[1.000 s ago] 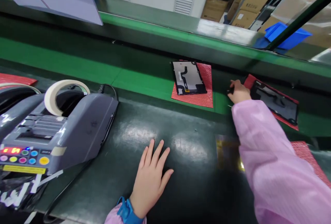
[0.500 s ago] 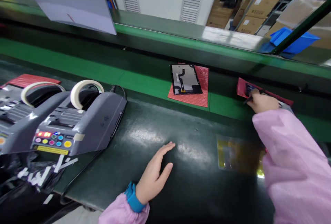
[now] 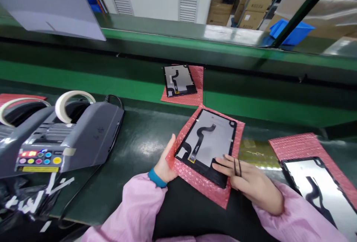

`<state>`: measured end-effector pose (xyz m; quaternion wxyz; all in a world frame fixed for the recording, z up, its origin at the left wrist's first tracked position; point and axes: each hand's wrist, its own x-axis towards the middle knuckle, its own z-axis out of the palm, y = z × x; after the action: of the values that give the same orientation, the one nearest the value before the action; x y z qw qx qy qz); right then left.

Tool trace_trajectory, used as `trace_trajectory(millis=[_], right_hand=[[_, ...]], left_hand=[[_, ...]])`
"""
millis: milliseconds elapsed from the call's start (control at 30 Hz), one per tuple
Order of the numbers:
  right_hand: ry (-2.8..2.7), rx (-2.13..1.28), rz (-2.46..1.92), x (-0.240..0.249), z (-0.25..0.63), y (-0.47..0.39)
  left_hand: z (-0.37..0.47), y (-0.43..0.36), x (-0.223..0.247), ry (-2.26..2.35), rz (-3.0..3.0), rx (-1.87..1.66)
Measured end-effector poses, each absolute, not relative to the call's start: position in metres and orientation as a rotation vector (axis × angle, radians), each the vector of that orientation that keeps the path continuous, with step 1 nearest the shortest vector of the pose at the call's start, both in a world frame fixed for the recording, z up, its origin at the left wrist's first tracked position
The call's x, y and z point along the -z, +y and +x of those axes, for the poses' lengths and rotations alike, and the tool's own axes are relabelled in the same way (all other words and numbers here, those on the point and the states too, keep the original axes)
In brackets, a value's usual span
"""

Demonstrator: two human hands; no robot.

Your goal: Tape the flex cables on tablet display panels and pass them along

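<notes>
Screen panel (image 3: 214, 137) between 2 hands (image 3: 166, 162).

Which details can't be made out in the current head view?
Head view:
Left hand: most fingers hidden under red wrap.
Middle panel: underside hidden against wrap.
Right panel: cut off by frame edge.
Far-left dispenser: cut off by left edge.
Red display: digits blurred.
Cable print: too small.

A single camera sits on the person's head, facing forward and steeply down over the dark workbench (image 3: 134, 175) — close above the left hand (image 3: 166, 165) and right hand (image 3: 252, 184), whose sleeves enter from the bottom edge. Its wide view reaches across to the cartons (image 3: 260, 0) — well beyond the bench, up top.
</notes>
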<state>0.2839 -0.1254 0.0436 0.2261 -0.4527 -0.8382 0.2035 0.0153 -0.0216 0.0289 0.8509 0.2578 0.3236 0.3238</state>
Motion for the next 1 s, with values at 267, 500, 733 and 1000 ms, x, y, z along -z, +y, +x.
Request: trace_trajectory(millis=[267, 500, 733, 1000], right_hand=[[-1.403, -0.661, -1.424, -0.038, 0.314, -0.148], [-0.909, -0.747, -1.6, -0.014, 0.303, -0.139], [-0.797, -0.857, -1.639, -0.008, 0.284, -0.124], [-0.919, -0.855, -1.825, -0.008, 0.286, -0.127]], left_hand=[[-0.002, -0.053, -0.031, 0.927, 0.44, -0.749], [-0.01, -0.08, -0.021, 1.086, 0.731, -0.729], [-0.016, -0.075, -0.018, 1.207, 1.346, -0.523], [-0.014, -0.064, -0.02, 1.222, 1.451, -0.444]])
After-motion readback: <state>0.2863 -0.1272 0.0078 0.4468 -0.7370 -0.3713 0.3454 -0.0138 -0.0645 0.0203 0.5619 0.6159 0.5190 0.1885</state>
